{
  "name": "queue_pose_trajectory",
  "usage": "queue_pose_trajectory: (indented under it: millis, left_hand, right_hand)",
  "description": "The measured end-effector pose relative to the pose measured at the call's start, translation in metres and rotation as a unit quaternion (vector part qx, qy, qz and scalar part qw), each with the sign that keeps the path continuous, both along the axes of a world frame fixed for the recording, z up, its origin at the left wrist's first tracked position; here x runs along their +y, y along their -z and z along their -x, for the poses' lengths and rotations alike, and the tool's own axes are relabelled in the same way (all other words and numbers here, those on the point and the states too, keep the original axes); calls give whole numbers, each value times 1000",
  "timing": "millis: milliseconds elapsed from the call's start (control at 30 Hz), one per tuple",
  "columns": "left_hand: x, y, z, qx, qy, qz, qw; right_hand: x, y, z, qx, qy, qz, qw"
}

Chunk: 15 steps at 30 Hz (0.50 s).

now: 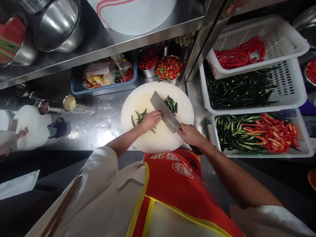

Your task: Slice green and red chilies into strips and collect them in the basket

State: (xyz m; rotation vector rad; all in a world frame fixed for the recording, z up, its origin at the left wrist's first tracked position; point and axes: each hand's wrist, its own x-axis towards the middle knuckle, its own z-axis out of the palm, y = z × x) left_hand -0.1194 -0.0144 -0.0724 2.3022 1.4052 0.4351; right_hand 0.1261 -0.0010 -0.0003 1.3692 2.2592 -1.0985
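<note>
Now the right hand (pixel 189 134) grips a cleaver (pixel 166 112); whether the left hand (pixel 151 120) beside its blade pinches anything, I cannot tell

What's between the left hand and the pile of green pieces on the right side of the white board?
The cleaver lies between the left hand and those green pieces. The head view shows it.

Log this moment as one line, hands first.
right hand: grips cleaver | left hand: close beside cleaver, contact unclear | round white cutting board: cut green chilies both sides of cleaver
</note>
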Motion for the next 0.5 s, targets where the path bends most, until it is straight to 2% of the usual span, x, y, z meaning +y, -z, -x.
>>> queue_pose_trajectory:
  millis: [100, 233, 300, 400, 500]
  left_hand:
    - [0, -7, 4, -14, 9, 10, 1000]
    - [-6, -21, 25, -36, -6, 33, 999]
    - [-10, -28, 37, -10, 13, 44, 999]
    - [-13, -35, 46, 57, 72, 64, 994]
    - [-11, -40, 45, 106, 79, 65, 989]
  right_hand:
    - [4, 3, 5, 34, 40, 19, 998]
    - [-2, -5, -15, 50, 76, 20, 996]
    - [-12, -9, -28, 44, 56, 4, 997]
    - [-28, -10, -44, 29, -11, -2, 1000]
    - [-36, -6, -52, 15, -49, 7, 999]
